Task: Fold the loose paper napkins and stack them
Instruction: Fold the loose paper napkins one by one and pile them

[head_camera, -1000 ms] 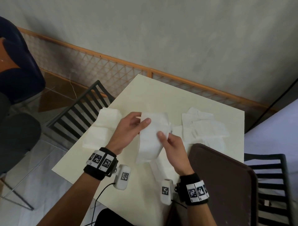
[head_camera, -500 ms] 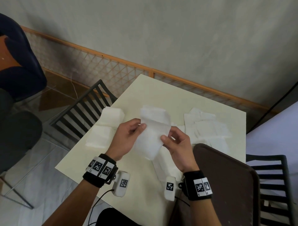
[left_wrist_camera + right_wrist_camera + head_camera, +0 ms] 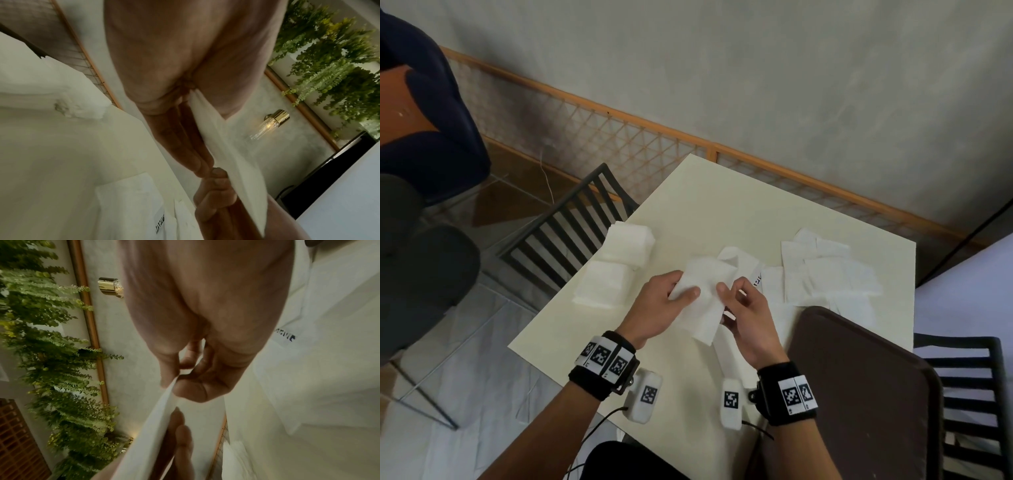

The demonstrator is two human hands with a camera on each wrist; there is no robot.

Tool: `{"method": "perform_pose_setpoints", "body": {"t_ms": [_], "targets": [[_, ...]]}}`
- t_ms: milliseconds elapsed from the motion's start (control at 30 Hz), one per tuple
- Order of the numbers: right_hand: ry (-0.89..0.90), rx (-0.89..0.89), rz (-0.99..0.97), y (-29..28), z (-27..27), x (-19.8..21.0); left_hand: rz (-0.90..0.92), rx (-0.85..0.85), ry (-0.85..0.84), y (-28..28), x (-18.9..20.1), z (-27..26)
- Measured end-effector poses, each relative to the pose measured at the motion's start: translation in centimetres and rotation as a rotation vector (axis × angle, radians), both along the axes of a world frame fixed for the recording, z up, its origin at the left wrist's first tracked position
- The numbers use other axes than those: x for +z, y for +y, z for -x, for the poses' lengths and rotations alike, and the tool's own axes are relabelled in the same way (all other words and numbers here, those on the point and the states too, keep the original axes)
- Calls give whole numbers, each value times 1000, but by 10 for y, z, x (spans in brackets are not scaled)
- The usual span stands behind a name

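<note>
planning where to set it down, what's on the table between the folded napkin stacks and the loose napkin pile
In the head view, the held napkin, pinched by left hand and right hand, hangs between the folded stacks and loose pile; bare table farther back.

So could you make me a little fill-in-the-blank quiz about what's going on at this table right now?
1. Both hands hold one white ____ above the table.
2. The left hand grips the held piece on its ____ side.
3. The folded stacks lie on the table's ____ side.
4. The loose sheets lie spread out to the ____ of the right hand.

Missing words: napkin; left; left; right
</note>
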State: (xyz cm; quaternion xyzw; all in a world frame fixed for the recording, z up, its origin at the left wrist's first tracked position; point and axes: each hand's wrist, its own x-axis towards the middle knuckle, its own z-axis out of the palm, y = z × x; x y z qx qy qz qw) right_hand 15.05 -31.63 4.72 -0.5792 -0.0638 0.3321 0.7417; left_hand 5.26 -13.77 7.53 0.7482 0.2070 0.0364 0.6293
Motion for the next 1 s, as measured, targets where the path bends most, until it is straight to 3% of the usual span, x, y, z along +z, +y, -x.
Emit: {"method": "perform_pose_setpoints", "body": {"t_ms": [200, 367, 700, 867, 933, 1000], "targets": [[-179, 35, -42, -7, -13, 5, 130, 55, -114, 2, 14, 3], [-245, 19, -160, -10, -16, 16, 36, 18, -284, 7, 16, 5], [-84, 20, -238, 1, -22, 19, 46, -57, -329, 18, 28, 3], [-48, 21, -174, 13, -24, 27, 35, -12, -282, 24, 31, 5], [-133, -1, -65, 20, -22, 34, -58, -22, -290, 29, 32, 7], [-418, 1, 145, 34, -14, 38, -180, -60, -279, 33, 33, 10]]}}
